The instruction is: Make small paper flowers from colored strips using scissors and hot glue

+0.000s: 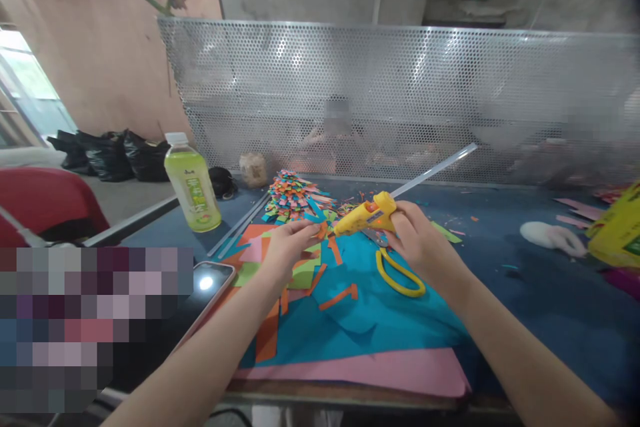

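Note:
My right hand (417, 240) is wrapped round a yellow and orange glue gun (364, 214), its nozzle pointing left. A clear glue stick (434, 172) juts out of the gun's back toward the upper right. My left hand (290, 245) pinches a small orange paper piece (320, 232) right at the nozzle tip. Under both hands lie blue (370, 310), pink (380, 367) and orange paper sheets and strips. Yellow-handled scissors (397, 273) rest on the blue sheet just below my right hand.
A heap of small coloured paper bits (293, 197) lies behind my hands. A green drink bottle (193, 183) stands at the left, a lit phone (209, 290) near it. A perforated metal screen (400, 100) closes the table's far side, with a person behind it. A yellow box (620, 227) sits at right.

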The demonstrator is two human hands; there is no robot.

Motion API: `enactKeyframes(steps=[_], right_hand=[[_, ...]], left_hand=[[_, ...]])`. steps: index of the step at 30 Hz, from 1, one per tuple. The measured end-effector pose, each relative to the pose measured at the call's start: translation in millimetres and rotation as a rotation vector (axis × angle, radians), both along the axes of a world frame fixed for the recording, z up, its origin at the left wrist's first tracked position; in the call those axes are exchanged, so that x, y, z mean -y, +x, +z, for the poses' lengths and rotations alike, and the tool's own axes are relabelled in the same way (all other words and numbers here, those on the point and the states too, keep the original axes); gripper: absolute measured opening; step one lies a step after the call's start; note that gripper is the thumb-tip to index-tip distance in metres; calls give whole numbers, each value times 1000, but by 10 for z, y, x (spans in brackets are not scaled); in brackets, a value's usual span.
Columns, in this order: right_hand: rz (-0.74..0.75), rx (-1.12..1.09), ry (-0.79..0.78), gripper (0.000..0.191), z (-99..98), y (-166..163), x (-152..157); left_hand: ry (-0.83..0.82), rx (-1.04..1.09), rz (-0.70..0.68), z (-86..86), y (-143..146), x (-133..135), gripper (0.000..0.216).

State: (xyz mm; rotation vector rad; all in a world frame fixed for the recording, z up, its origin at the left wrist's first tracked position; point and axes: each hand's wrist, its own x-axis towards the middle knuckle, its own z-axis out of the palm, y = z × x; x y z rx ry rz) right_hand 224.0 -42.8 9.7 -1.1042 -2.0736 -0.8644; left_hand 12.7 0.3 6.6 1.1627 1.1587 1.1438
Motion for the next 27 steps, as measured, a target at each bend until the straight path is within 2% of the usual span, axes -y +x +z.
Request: enactKeyframes(steps=[14,22,25,27], right_hand=[[7,-24,-78,16,-1,25,18],[32,-5,-87,10,16,74,-26],[-22,-86,-57,13,-14,219,-109],[-162,-204,-80,18,-71,360,-186]], left_hand=[[44,59,28,-24,-36,-38,36],[48,74,88,36,-74,-45,37],[40,124,65,35,-78,-51,37],[25,146,52,26,-74,-54,36]])
